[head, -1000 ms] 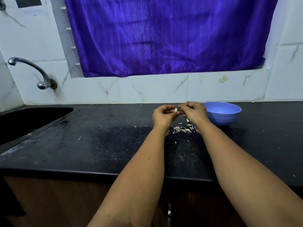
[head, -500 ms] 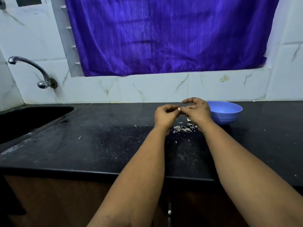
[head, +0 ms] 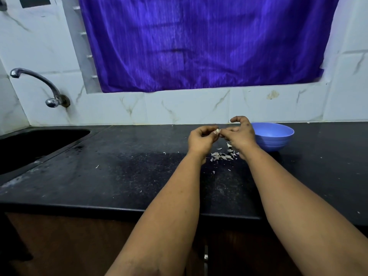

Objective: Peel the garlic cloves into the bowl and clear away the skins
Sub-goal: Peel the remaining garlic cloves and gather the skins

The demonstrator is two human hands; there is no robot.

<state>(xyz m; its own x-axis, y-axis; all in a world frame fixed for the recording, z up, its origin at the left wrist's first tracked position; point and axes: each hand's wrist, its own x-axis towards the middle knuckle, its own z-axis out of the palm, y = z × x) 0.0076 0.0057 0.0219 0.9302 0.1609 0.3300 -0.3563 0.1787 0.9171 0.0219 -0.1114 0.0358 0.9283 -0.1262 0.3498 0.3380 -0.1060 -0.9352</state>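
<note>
Both hands meet above the black counter [head: 123, 176]. My left hand [head: 201, 139] pinches a small white garlic clove [head: 217, 131] between thumb and fingers. My right hand [head: 240, 135] touches the same clove with its fingertips, index finger curled up. A heap of white garlic skins [head: 222, 156] lies on the counter just below the hands. The blue bowl [head: 278, 139] stands right behind my right hand; its inside shows no cloves from here.
A dark sink [head: 33, 144] is set in the counter at the left, with a chrome tap [head: 39, 84] on the tiled wall. A purple curtain [head: 199, 42] hangs over the window. Stray skin flecks [head: 97, 166] dot the counter.
The hands stay together on the clove. My right index finger has lifted and curled upward, and the clove has turned slightly between the fingertips.
</note>
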